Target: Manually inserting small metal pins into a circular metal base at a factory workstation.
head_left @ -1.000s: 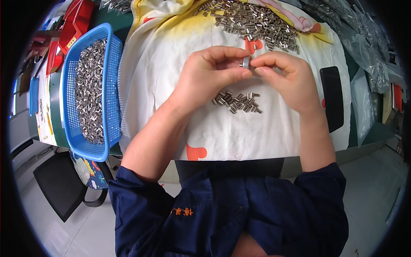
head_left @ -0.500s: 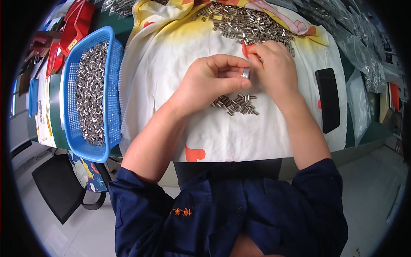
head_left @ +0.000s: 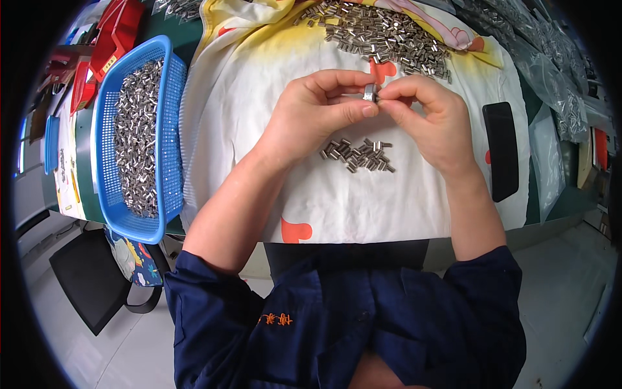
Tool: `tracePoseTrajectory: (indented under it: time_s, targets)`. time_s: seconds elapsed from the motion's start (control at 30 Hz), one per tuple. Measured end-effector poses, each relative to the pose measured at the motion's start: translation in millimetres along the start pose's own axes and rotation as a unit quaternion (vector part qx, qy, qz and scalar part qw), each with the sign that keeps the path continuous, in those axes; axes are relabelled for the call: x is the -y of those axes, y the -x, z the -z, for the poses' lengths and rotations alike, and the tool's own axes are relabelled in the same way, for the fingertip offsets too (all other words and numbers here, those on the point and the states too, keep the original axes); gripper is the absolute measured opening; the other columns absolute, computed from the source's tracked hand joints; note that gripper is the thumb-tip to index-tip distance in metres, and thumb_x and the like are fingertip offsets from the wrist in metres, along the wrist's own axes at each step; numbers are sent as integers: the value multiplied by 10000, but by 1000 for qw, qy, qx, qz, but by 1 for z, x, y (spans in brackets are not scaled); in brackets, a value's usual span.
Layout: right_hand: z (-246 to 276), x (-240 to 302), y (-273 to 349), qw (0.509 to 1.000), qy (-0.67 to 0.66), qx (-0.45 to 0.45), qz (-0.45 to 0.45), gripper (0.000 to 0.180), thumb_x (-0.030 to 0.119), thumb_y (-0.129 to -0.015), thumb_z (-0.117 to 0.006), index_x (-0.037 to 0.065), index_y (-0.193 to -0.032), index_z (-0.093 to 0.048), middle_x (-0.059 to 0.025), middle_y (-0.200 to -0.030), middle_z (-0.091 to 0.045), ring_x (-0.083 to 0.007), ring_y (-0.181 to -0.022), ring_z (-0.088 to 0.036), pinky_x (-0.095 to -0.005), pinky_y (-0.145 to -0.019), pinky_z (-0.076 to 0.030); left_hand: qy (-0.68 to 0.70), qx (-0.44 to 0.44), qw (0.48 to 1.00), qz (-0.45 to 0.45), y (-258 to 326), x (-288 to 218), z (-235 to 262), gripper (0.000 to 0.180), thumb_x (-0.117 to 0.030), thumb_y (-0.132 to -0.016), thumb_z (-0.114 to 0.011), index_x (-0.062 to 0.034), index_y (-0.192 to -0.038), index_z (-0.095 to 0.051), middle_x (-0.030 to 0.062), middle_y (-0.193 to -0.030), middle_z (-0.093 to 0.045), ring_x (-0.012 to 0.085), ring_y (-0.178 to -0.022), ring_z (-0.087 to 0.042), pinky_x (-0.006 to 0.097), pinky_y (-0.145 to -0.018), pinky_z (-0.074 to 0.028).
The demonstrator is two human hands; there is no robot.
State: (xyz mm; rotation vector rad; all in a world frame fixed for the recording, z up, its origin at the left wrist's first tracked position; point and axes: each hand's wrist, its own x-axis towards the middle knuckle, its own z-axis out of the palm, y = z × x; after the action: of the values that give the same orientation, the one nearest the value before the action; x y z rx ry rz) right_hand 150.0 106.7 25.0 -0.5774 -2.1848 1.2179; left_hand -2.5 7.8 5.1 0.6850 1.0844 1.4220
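Observation:
My left hand (head_left: 311,115) is closed, gripping a small silver metal block (head_left: 370,93) between thumb and fingers above the cloth. Right beside it, my right hand (head_left: 433,117) has thumb and forefinger pinched together at the block's right side. Whatever sits between those right fingertips is too small to make out. Below the hands lies a small pile of short metal cylinders (head_left: 359,155). A much larger heap of the same cylinders (head_left: 389,39) spreads over the far part of the cloth.
A white cloth (head_left: 363,211) with red and yellow patterns covers the table. On the left stands a blue plastic basket (head_left: 170,129) full of cylinders. A black phone-like slab (head_left: 501,152) lies at right. Plastic bags (head_left: 551,97) and red bins (head_left: 116,39) fill the back corners.
My right hand has drawn back from near the large heap, its fingertips now at the metal block. My left hand has risen slightly away from me, still holding the block.

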Motion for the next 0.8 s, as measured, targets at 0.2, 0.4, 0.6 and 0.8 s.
tracePoseTrajectory:
  time_s: [0.2,0.4,0.6,0.8]
  targets:
    - [-4,-1,0,989,106,-35,95,97,-10,-692,-646,32,-770,-608,-67,-732,-595,-184,-644,-566,-267,-591,-459,-7,-3,1000,-15,0,2,-2,331,-5,-768,-653,45,-1077,-545,93,-945,-627,123,-848,-610,222,-762,-495]
    - [-9,-1,0,972,165,-57,155,109,-4,-665,-652,47,-749,-605,-79,-720,-591,-227,-663,-558,-304,-591,-456,-79,-48,995,-26,2,1,-4,334,-34,-761,-670,34,-1070,-561,79,-928,-633,103,-840,-602,211,-739,-492]
    - [1,7,3,996,80,-8,40,79,4,-721,-635,17,-796,-615,-66,-756,-614,-159,-693,-584,-260,-614,-466,0,9,1000,27,0,-1,-3,324,-16,-778,-637,44,-1084,-548,84,-935,-627,120,-839,-598,227,-760,-486]
    - [33,10,14,993,-4,37,-109,334,60,-743,-657,37,-1064,-567,-49,-849,-596,-121,-805,-570,-246,-737,-452,-9,46,998,37,0,7,1,315,-5,-779,-631,43,-1079,-546,85,-953,-619,129,-844,-595,242,-776,-482]
